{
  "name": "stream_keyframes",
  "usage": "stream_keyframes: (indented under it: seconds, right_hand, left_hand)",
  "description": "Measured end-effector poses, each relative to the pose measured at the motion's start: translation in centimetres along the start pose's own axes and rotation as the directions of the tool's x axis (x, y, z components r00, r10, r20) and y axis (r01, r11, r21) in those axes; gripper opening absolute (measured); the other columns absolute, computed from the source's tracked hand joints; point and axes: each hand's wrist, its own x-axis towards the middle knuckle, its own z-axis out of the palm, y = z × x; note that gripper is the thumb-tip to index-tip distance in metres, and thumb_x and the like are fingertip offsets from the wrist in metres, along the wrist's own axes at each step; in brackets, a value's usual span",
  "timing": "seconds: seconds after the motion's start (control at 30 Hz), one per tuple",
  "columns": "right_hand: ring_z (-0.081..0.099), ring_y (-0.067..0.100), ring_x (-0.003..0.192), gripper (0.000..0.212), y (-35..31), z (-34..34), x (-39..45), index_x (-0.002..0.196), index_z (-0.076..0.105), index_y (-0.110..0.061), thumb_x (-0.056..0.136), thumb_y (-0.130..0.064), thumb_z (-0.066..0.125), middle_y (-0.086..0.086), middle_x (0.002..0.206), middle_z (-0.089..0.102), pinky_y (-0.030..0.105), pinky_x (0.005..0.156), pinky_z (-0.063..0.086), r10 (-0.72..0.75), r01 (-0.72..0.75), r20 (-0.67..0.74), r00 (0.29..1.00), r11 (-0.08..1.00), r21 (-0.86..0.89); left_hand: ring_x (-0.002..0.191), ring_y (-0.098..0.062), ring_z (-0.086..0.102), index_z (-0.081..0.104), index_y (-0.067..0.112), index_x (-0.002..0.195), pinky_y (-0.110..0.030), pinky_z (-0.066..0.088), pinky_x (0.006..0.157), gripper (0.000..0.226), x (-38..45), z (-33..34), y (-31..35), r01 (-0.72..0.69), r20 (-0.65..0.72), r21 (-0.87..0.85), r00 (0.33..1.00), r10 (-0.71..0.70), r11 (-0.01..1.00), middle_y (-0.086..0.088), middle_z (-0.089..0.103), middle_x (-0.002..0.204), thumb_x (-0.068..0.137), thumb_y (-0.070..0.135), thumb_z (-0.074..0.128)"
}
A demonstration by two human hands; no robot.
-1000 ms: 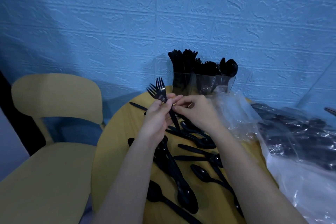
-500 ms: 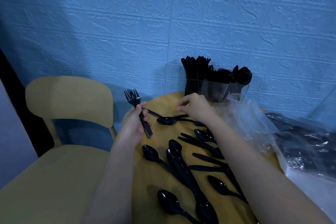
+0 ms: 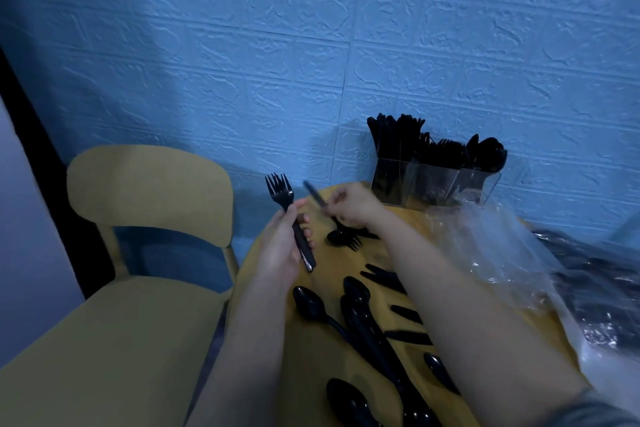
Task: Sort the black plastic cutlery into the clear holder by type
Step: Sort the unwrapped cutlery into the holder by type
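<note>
My left hand grips a small bunch of black forks by their handles, tines up, over the table's left edge. My right hand pinches another black piece that is blurred, its handle pointing up and left toward the forks; its type is unclear. Under that hand lie a spoon and a fork. The clear holder stands at the table's far edge against the wall, its compartments packed with upright black cutlery. Several black spoons and knives lie loose between my forearms.
The round wooden table sits against a blue textured wall. A yellow chair stands to the left. Crumpled clear plastic bags, some with more black cutlery inside, cover the table's right side.
My right hand has lifted a black piece off the table and brought it toward the forks. My left hand still holds the forks at the table's left edge. The camera has turned left.
</note>
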Motion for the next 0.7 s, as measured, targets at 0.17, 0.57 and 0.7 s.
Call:
stream_keyframes:
  seconds: [0.17,0.57,0.7]
  right_hand:
    - [0.062,0.013,0.064,0.009,1.8,-4.1,-2.8,0.082,0.060,-0.017,0.087,-0.013,0.066,0.004,0.070,0.065,0.027,0.066,0.053,0.029,0.097,-0.294,0.955,0.909,0.404]
    - [0.072,0.026,0.082,0.006,1.0,-4.3,-11.7,0.090,0.063,0.001,0.085,0.002,0.065,0.020,0.087,0.070,0.028,0.072,0.059,0.198,0.201,-0.342,0.919,0.511,0.835]
    - [0.067,0.016,0.071,0.007,0.6,-1.0,-11.4,0.081,0.062,-0.002,0.082,0.002,0.067,0.012,0.078,0.069,0.021,0.063,0.056,0.199,0.144,-0.354,0.914,0.657,0.740]
  left_hand:
    - [0.042,-0.008,0.040,0.055,0.010,0.108,-0.020,0.037,0.042,0.019,-0.3,0.8,-0.3,0.055,0.043,0.001,0.998,-0.055,0.998,-0.001,0.047,0.066,0.101,0.020,0.041]
    - [0.074,-0.018,0.058,0.051,0.009,0.115,-0.031,0.048,0.065,0.020,-1.1,1.8,-1.4,0.222,0.163,-0.116,0.966,-0.202,0.968,-0.007,0.058,0.084,0.101,0.016,0.039]
    - [0.081,-0.021,0.064,0.048,0.010,0.107,-0.032,0.051,0.069,0.016,-1.0,1.9,-1.8,0.222,0.221,-0.088,0.955,-0.198,0.971,-0.011,0.065,0.095,0.103,0.013,0.033]
